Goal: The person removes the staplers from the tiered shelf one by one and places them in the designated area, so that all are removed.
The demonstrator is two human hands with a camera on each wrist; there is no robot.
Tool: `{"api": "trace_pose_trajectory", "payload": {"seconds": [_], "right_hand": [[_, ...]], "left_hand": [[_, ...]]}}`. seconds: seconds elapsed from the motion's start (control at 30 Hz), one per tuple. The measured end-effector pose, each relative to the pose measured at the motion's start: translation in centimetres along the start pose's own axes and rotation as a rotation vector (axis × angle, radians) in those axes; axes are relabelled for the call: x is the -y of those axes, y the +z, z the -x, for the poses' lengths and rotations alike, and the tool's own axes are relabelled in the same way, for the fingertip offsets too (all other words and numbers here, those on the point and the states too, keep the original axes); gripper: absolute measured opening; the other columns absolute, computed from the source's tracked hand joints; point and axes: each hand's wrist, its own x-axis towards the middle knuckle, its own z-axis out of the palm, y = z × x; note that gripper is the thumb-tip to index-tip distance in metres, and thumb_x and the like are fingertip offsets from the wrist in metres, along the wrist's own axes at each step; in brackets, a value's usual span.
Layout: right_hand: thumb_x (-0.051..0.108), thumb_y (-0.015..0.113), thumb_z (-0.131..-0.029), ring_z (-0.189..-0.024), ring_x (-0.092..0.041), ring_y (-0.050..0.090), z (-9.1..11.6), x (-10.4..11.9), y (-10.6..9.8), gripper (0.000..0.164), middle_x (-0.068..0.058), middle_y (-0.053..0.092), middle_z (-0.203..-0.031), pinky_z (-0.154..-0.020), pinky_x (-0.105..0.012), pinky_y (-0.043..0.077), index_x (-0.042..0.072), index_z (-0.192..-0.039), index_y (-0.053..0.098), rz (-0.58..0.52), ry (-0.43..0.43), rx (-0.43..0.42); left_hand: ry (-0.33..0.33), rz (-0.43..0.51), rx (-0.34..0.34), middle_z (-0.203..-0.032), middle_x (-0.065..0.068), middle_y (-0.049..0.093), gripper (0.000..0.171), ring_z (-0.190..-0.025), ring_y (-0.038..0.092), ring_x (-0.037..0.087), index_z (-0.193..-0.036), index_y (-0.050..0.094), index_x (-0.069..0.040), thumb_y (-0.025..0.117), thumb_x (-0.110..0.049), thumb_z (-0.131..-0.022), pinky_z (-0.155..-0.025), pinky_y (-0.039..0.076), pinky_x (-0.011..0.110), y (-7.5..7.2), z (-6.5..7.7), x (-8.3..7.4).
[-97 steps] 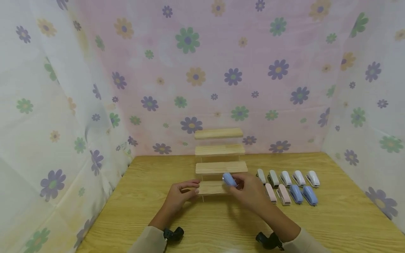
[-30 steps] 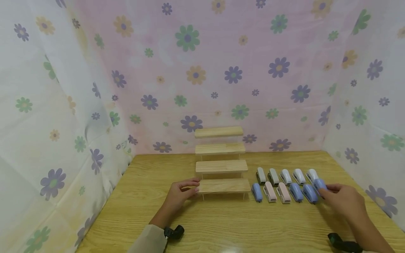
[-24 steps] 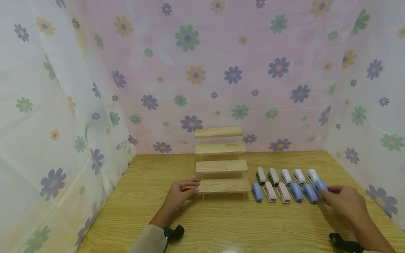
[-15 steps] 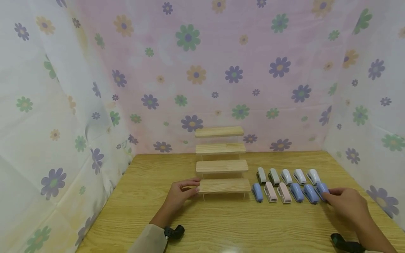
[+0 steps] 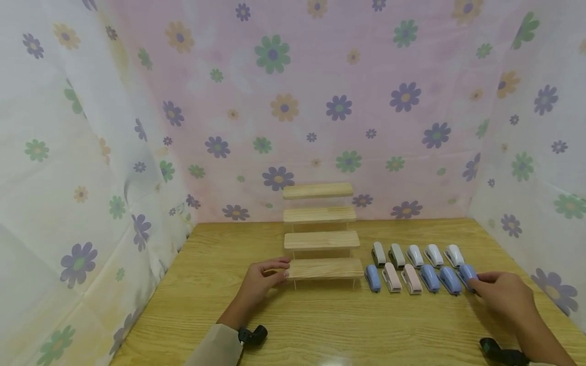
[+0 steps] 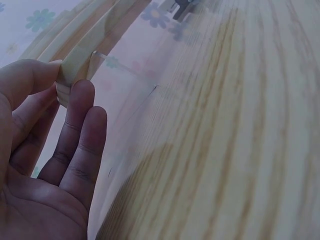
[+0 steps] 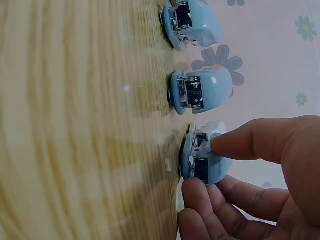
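Note:
My right hand pinches a blue mini stapler at the right end of the front row. In the right wrist view, thumb and fingertips sit on either side of that stapler, which stands at the tabletop. My left hand grips the left end of the lowest board of a tiered wooden display stand. Seen from the left wrist, the thumb lies on one side of the board's end and the fingers are beneath it.
Beside the stand, the front row also has pink staplers and more blue staplers. Behind it runs a row of grey-green staplers and white staplers. Flowered cloth encloses the wooden table.
My right hand has carried the blue stapler from over the lowest board to the front row's right end and lowered it beside the other blue ones. My left hand has stayed put.

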Motion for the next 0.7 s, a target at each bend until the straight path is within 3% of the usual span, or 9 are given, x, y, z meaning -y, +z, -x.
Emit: {"api": "trace_pose_trajectory", "payload": {"seconds": [0.13,0.4,0.7], "right_hand": [[0.054,0.066,-0.095,-0.096,-0.043,0.067,-0.26,-0.34,0.1,0.069,-0.03,0.071,-0.116,-0.063,-0.037,0.052,-0.008,-0.123,0.07,-0.011,0.014,0.007],[0.054,0.066,-0.096,-0.093,-0.04,0.068,-0.27,-0.22,-0.09,0.07,-0.031,0.071,-0.115,-0.062,-0.038,0.053,-0.009,-0.124,0.069,-0.008,0.012,0.008],[0.061,0.051,-0.102,-0.097,-0.045,0.066,0.25,-0.11,-0.36,0.084,-0.039,0.059,-0.129,-0.065,-0.043,0.055,-0.014,-0.141,0.05,0.03,-0.023,-0.01]], "left_hand": [[0.0,-0.006,0.006,-0.146,0.007,0.062,0.028,-0.113,0.073,0.024,-0.119,0.076,-0.001,0.078,-0.015,-0.094,-0.09,0.065,0.039,0.0,-0.05,-0.05],[0.014,-0.011,0.009,-0.146,0.009,0.062,0.028,-0.111,0.073,0.022,-0.119,0.076,-0.001,0.078,-0.014,-0.094,-0.09,0.065,0.041,0.08,-0.15,-0.18],[0.09,-0.101,-0.004,-0.143,0.008,0.065,0.023,-0.114,0.071,0.017,-0.117,0.077,-0.002,0.074,-0.015,-0.097,-0.084,0.065,0.03,0.21,0.26,-0.23]]}}
